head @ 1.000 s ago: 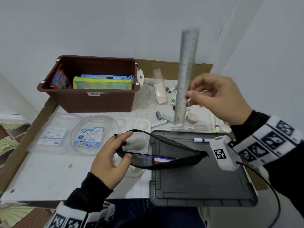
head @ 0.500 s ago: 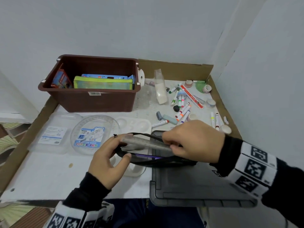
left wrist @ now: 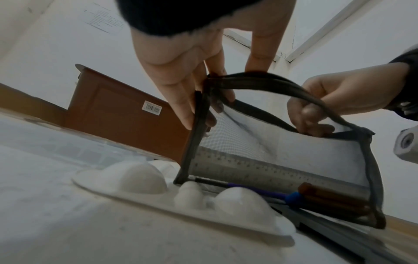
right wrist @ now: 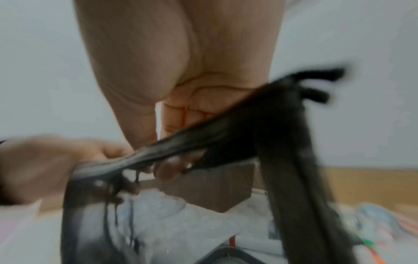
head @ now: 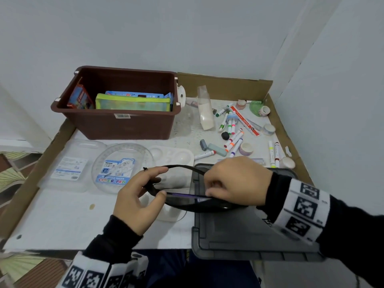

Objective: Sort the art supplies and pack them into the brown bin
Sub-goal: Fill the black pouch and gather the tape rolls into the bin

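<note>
Brown bin [head: 124, 125] at rear left, holding a few packs. Left hand [head: 137, 201] pinches the left end of the mesh pouch [left wrist: 282, 155], spreading its mouth. Pouch stands between the hands on the grey lid [head: 239, 231]; ruler [left wrist: 271, 171] lies inside along its bottom. Right hand [head: 236, 181] curls round the pouch's right rim. Markers [head: 232, 140] scattered rear right.

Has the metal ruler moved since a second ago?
Yes. The metal ruler went from upright above the grey lid down into the mesh pouch, where it lies flat.
</note>
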A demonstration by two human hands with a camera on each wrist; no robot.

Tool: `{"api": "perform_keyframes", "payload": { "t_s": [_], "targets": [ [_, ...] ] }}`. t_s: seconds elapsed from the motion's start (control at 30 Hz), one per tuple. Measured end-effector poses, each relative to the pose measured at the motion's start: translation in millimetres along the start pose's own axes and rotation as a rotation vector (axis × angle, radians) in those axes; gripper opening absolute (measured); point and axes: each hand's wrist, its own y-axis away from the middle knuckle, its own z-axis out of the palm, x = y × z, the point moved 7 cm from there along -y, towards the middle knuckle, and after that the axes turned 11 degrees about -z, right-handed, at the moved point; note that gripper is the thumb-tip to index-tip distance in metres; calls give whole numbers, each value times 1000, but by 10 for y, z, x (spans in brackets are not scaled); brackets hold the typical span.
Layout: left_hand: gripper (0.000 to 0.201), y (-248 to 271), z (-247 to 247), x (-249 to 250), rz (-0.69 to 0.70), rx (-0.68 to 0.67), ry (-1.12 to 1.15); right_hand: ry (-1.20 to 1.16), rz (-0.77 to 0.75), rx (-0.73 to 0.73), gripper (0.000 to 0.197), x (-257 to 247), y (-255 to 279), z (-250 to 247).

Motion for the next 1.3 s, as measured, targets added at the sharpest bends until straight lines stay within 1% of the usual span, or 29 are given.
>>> {"api": "perform_keyframes", "payload": {
  "t_s": [0.03, 0.1, 0.13, 0.17, 0.2, 0.23, 0.33, 0.4, 0.5, 0.67, 0.73, 0.8, 0.83, 0.9, 0.97, 1.0, 1.03, 1.07, 1.1, 1.13, 1.17, 1.2, 1.23, 1.3],
  "targets": [
    [40, -6, -14, -7, -2, 1, 7, -136, 15, 70, 15, 60, 18, -45],
    [40, -12, -32, -14, -3, -3, 16, -377, 47, 276, 11, 263, 47, -145],
    [40, -11, -33, -13, -2, -5, 16, -444, 87, 367, 10, 408, 63, -170],
    [40, -7, -31, -10, -1, -7, 16, -475, 154, 405, 9, 573, 77, -152],
    [41, -1, -27, -9, 0, -7, 17, -470, 229, 383, 9, 743, 89, -92],
    [41, 3, -24, -10, -1, -5, 18, -438, 302, 303, 10, 908, 97, 9],
    [41, 16, -23, -24, -5, -3, 18, -233, 472, -19, 22, 1295, 168, 352],
    [41, 23, -27, -41, -10, -4, 17, -99, 537, -134, 30, 1433, 218, 484],
    [42, 21, -23, -59, -13, -7, 12, 24, 553, -209, 32, 1499, 223, 600],
    [42, 10, -19, -56, -16, -8, 13, 69, 514, -165, 18, 1492, 182, 601],
    [43, 13, -19, -56, -14, -9, 13, 70, 498, -105, 16, 1467, 179, 509],
    [43, 20, -20, -59, -14, -10, 17, -8, 471, 25, 18, 1398, 177, 340],
    [43, 21, -20, -59, -13, -10, 21, -90, 448, 119, 20, 1342, 181, 226],
    [43, 23, -17, -59, -9, -10, 27, -282, 392, 352, 25, 1193, 197, -58],
    [43, 19, -12, -53, -1, -10, 24, -499, 293, 581, 16, 964, 219, -365],
    [43, 15, -10, -51, 1, -10, 22, -631, 228, 659, 13, 836, 224, -492],
    [43, 11, -8, -49, 2, -10, 20, -758, 157, 697, 14, 703, 224, -589],
    [44, 8, -6, -48, 2, -10, 18, -842, 92, 695, 16, 567, 214, -660],
    [44, 7, -6, -48, 2, -11, 15, -865, 42, 661, 16, 426, 203, -707],
    [44, 8, -5, -48, 2, -12, 13, -828, 9, 607, 14, 302, 193, -724],
    [44, 8, -5, -49, 4, -11, 12, -728, -22, 550, 13, 188, 187, -725],
    [44, 10, -6, -51, 7, -10, 11, -575, -57, 486, 16, 82, 176, -701],
    [44, 11, -7, -52, 9, -9, 10, -400, -97, 391, 20, -15, 160, -629],
    [44, 13, -9, -55, 9, -8, 6, -86, -99, 151, 20, -116, 125, -362]
  ]
}}
